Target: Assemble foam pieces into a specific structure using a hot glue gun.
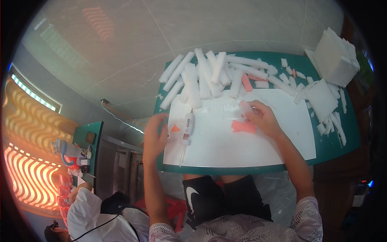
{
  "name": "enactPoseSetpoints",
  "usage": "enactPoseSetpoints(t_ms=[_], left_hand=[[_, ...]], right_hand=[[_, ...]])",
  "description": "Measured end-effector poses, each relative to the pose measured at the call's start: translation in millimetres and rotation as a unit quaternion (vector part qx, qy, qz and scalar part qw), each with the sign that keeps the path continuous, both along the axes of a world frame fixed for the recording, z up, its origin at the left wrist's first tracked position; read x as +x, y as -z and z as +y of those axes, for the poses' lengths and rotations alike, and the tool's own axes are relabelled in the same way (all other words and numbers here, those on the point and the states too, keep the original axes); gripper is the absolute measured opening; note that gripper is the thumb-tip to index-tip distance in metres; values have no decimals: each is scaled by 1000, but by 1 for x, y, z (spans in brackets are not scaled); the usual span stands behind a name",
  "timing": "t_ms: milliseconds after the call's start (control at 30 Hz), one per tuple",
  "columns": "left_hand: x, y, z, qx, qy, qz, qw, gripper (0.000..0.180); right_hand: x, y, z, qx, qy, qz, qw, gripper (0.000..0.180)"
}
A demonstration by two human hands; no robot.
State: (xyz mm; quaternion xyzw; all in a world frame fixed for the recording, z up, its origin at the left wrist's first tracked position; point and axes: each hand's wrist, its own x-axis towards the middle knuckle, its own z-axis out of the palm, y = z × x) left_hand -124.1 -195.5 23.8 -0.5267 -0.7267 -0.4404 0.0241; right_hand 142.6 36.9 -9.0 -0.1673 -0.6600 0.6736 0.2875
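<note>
My right hand [263, 117] is closed in a pinch on a small pale pink foam piece [244, 107], held over the white board [209, 151]. Just below lie flat pink foam pieces [244, 126]. At the board's left edge my left hand [155, 135] is raised, slightly blurred. Its fingers are curved and apart, and I see nothing in them. Close to its right are a small orange-red triangular piece [175, 128] and a slim white glue gun [188, 128] with a glue stick [182, 155] sticking out toward me.
White foam rolls [193, 85] are heaped along the far side of the green table [342, 117]. Foam scraps and a flat white slab [321, 100] lie at the right, near a large white foam block [336, 57]. A person in a white shirt [90, 213] sits at lower left.
</note>
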Motion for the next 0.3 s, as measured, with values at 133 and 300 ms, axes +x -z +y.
enactPoseSetpoints(t_ms=[133, 300], left_hand=[[2, 29, -17, -192, 90, 108, 971, 47], [1, 34, -10, -254, 51, 119, 958, 54]], right_hand=[[-1, 3, 1, 44, 5, -18, 999, 30], [1, -1, 1, 43, 5, -76, 996, 32]])
